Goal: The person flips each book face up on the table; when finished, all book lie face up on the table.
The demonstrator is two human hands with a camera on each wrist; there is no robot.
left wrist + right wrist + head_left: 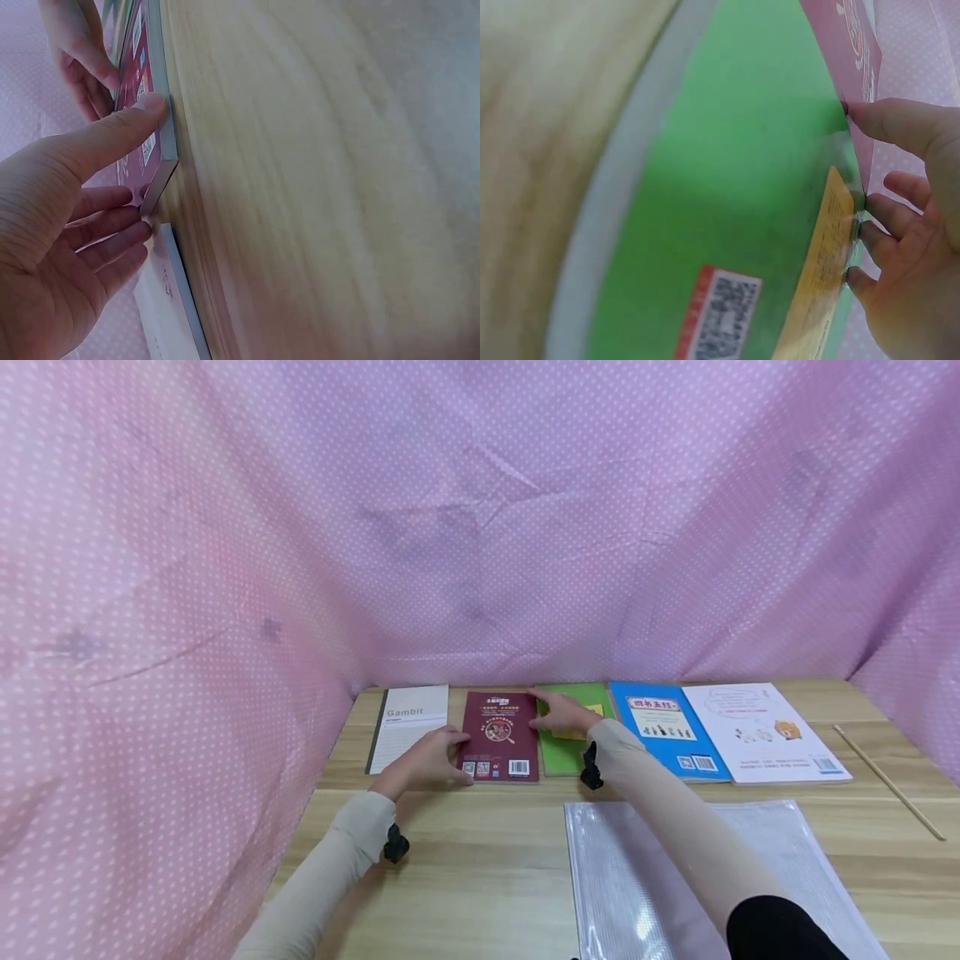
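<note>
A maroon book (501,739) lies back cover up on the wooden table, between a white notebook marked Gambit (408,735) and a green book (566,756). My left hand (426,762) is at its lower left corner. In the left wrist view, the thumb rests on the near edge of the maroon book (139,161) and the loosely bent fingers touch its left edge. From the other side my right hand (564,712) reaches over the green book. Its thumb touches the maroon book's right edge; the index finger is by the far right corner.
Right of the green book lie a blue book (663,731) and a white book (757,743). A clear plastic zip pouch (622,877) lies in front, under my right forearm. A thin wooden stick (888,782) is at the far right. Pink dotted cloth (480,527) surrounds the table.
</note>
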